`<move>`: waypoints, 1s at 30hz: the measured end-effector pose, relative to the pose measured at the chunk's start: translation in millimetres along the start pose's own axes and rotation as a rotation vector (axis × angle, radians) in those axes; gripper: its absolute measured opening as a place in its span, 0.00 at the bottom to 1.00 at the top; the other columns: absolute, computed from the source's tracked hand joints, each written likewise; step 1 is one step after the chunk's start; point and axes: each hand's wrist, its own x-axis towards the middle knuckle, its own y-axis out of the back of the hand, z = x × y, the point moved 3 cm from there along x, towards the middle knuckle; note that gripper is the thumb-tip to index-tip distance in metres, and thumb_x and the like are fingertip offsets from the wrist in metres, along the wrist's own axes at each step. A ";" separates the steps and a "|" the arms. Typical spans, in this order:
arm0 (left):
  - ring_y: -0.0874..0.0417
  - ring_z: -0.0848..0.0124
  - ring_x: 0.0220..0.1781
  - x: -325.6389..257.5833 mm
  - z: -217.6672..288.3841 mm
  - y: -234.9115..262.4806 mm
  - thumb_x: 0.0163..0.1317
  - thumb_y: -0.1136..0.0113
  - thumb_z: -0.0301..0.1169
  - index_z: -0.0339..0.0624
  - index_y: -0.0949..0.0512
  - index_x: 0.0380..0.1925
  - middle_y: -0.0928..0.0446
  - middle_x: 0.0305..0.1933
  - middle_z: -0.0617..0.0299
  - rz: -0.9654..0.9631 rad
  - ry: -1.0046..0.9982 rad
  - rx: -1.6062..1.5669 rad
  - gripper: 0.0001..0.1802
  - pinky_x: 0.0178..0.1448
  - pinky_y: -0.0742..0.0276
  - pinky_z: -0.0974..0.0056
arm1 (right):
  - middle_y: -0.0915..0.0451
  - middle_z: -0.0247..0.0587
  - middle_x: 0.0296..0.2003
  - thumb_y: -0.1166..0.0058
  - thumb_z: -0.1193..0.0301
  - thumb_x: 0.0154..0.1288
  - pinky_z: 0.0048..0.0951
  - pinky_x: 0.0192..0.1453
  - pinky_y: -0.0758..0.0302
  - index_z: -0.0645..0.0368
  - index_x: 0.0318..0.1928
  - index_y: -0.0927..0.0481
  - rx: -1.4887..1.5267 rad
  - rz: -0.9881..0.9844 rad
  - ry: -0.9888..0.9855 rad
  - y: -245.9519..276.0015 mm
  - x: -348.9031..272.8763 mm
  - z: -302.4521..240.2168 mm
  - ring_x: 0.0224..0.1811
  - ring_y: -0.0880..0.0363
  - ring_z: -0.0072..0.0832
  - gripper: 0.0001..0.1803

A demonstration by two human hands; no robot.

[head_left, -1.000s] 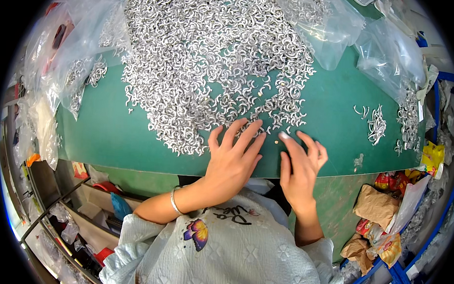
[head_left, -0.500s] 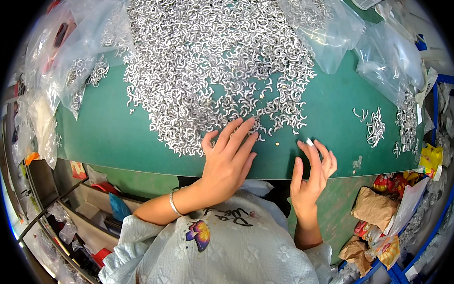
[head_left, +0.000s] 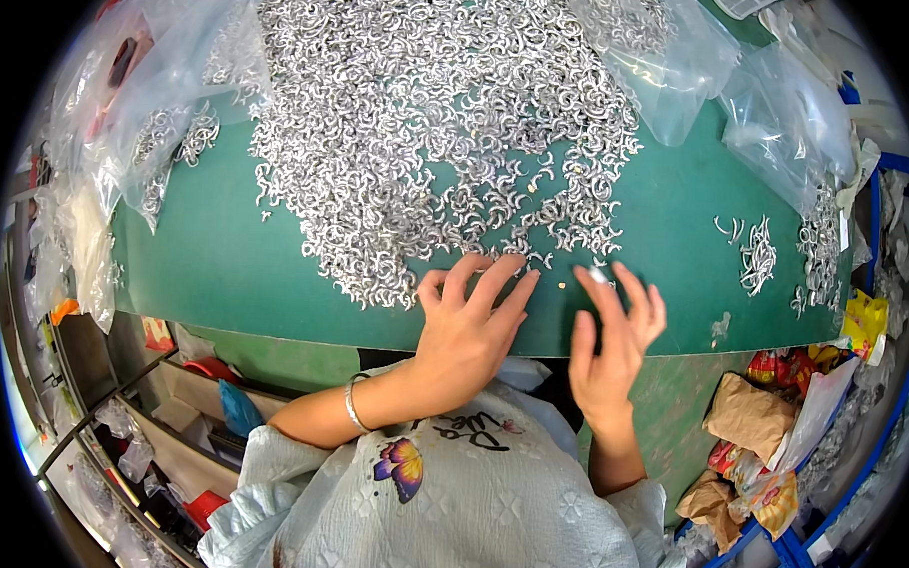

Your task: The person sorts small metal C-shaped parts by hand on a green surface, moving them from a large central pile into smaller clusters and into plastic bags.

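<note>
A large pile of small curved silvery metal pieces [head_left: 380, 131] covers the middle of a green table [head_left: 204, 285]. At the pile's near edge is my left hand [head_left: 473, 330], palm down with fingers apart and bent, the fingertips among or touching the nearest pieces. Farther right, my right hand [head_left: 612, 350] hovers over the table's near side, its fingers spread and nothing visible in them. Something white covers one of its fingertips. Between the two hands lies a tiny yellowish bit [head_left: 562, 285].
Clear plastic bags [head_left: 671, 91] with metal pieces flank the pile. A small heap of longer curved pieces [head_left: 758, 260] sits at the right, beside another heap [head_left: 818, 252]. Brown paper bags [head_left: 750, 415] stand below the table's right edge; an open drawer [head_left: 185, 410] is at lower left.
My left hand has drawn slightly back toward me and right. My right hand has shifted left, nearer the loose pieces, its fingers spreading more.
</note>
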 end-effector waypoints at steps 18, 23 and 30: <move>0.35 0.57 0.58 -1.5 -4.8 0.0 0.50 0.35 0.23 0.45 0.23 0.56 0.33 0.62 0.62 -0.002 0.027 -0.005 0.29 0.57 0.43 0.50 | 0.17 0.37 0.47 0.46 0.73 0.65 0.60 0.69 0.53 0.61 0.56 0.23 0.117 -0.062 0.089 -18.7 7.8 -6.6 0.64 0.29 0.42 0.19; 0.35 0.57 0.58 3.5 -0.3 -4.4 0.49 0.34 0.25 0.47 0.23 0.56 0.33 0.61 0.62 -0.002 0.001 0.035 0.29 0.56 0.42 0.50 | 0.16 0.35 0.47 0.46 0.75 0.65 0.60 0.69 0.53 0.61 0.57 0.23 0.054 -0.087 0.111 -21.2 20.9 -9.9 0.64 0.29 0.41 0.19; 0.34 0.57 0.57 -10.0 -1.6 7.9 0.50 0.33 0.26 0.46 0.22 0.56 0.32 0.61 0.62 -0.070 0.005 0.039 0.28 0.56 0.43 0.50 | 0.15 0.34 0.44 0.46 0.75 0.64 0.57 0.73 0.59 0.62 0.50 0.20 -0.138 0.035 -0.032 2.8 -0.8 10.6 0.62 0.26 0.44 0.14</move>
